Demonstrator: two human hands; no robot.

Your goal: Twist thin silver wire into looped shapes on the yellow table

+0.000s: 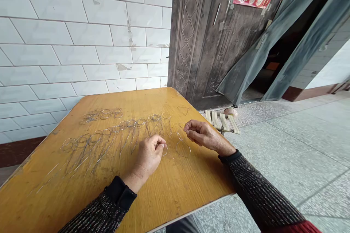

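My left hand (150,154) is closed in a pinch above the wooden table, and a thin curved wire (165,151) shows at its fingertips. To the right, my right hand (203,136) has its fingers curled together; whatever lies between the fingertips is too fine to make out. Just below and left of it, a round wire loop (183,156) with a small twisted top lies on the tabletop. Left of my hands stretches a row of wire loops with long tails (95,138). Behind that row sits a smaller cluster of wire rings (105,115).
The yellow-brown table (169,196) stands by a white tiled wall (82,32). Beyond its right edge is a low stool with woven straps (222,121). A dark carved door (199,43) and a grey curtain (248,65) are behind, over a speckled floor (295,145).
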